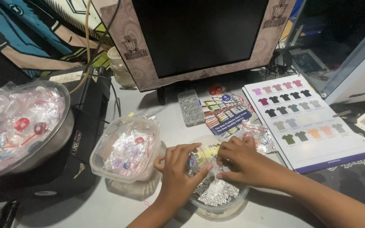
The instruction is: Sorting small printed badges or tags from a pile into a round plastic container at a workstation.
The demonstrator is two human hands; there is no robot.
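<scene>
My left hand [177, 169] and my right hand [241, 162] both reach into a round clear plastic container [227, 202] full of small printed round pieces. The fingertips of both hands meet over a small clear plastic packet [202, 159] near the container's middle. Both hands pinch at it. What exactly lies under the fingers is hidden.
A square clear tub [125, 148] of bagged round badges stands left of the hands. A large metal bowl [53, 145] of more bagged badges sits on a black case at far left. A monitor [199, 38], a shirt colour chart [305, 116], a brochure [224, 109] and a clear tray [191, 107] lie behind.
</scene>
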